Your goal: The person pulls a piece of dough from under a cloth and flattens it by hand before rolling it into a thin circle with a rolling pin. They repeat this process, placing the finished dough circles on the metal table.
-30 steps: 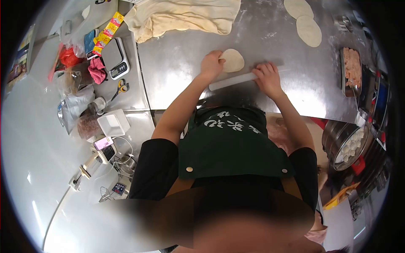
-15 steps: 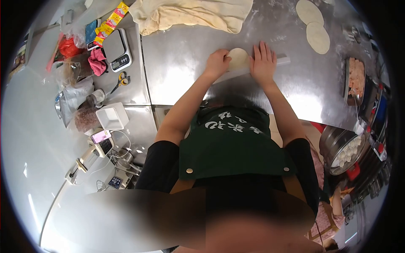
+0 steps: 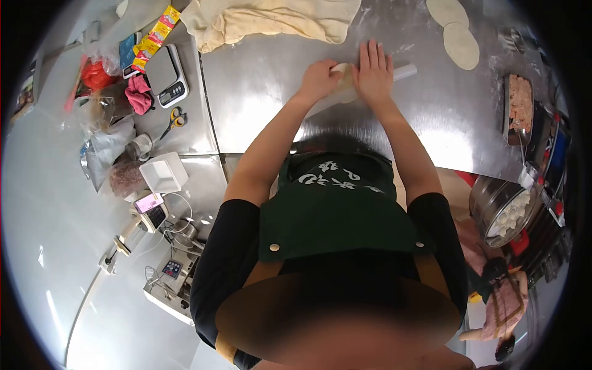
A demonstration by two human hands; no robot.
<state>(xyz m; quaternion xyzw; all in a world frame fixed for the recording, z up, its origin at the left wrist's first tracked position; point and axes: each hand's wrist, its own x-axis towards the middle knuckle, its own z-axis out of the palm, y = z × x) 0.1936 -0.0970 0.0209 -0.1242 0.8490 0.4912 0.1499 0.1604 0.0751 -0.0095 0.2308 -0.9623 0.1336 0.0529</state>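
A round dough wrapper (image 3: pixel 346 92) lies on the steel table, partly covered by my hands and a pale rolling pin (image 3: pixel 404 72). My left hand (image 3: pixel 319 81) is closed, its fingers pinching the wrapper's left edge. Flat on the rolling pin rests my right hand (image 3: pixel 374 77), fingers stretched forward, palm pressing it at the wrapper's right side. Two finished-looking round wrappers (image 3: pixel 461 46) overlap at the far right. Beyond my hands sits a large folded sheet of dough (image 3: pixel 265 28).
To the left are a kitchen scale (image 3: pixel 165 74), scissors (image 3: pixel 175 122) and a white tub (image 3: pixel 164 172). At right stand a tray of minced filling (image 3: pixel 520 108) and a metal pot with white pieces (image 3: pixel 512 216). A co-worker in pink (image 3: pixel 502 308) is at lower right.
My right hand has moved forward and slightly left with the rolling pin, which now covers more of the wrapper. The left hand keeps its pinch. The co-worker at lower right shows more fully.
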